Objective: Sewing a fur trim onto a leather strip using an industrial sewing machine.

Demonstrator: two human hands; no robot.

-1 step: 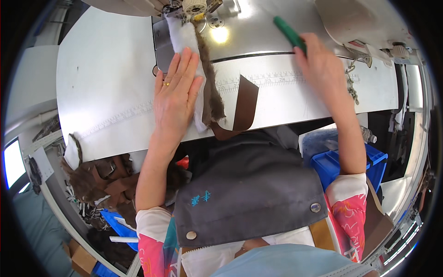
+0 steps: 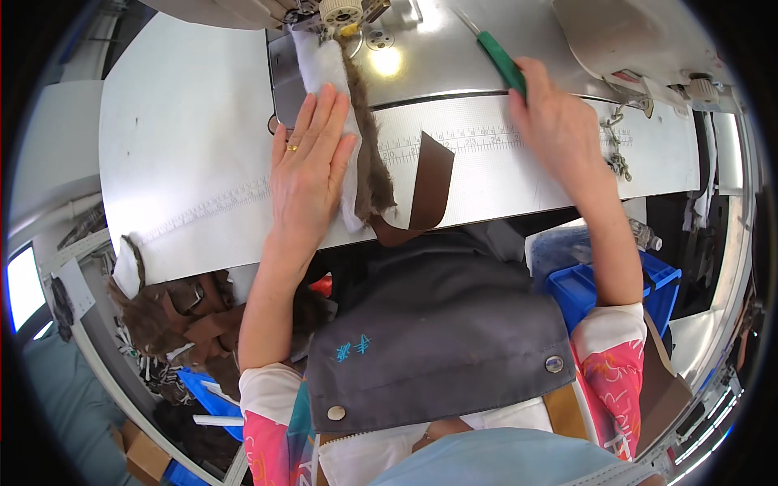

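My left hand (image 2: pixel 308 170) lies flat with its fingers stretched out, pressing on a strip of white-backed brown fur fabric (image 2: pixel 373 162). The strip's far end runs under the sewing machine head (image 2: pixel 340 12). A dark brown ribbon (image 2: pixel 433 182) hangs from the near end of the strip and curls up onto the table. My right hand (image 2: pixel 563 134) is closed round the green handle of an awl (image 2: pixel 502 63). Its thin metal shaft points far left, above the metal machine bed and apart from the fabric.
The white table (image 2: pixel 186 138) carries a printed ruler scale. A chain (image 2: pixel 618 154) hangs by the machine body at the right. Brown fur and ribbon pieces (image 2: pixel 194 316) are heaped below the table's left edge. A blue crate (image 2: pixel 664 279) stands below at the right.
My right hand has drawn slightly back toward me with the awl, and the metal shaft now shows more sharply. My left hand and the fur strip keep their place.
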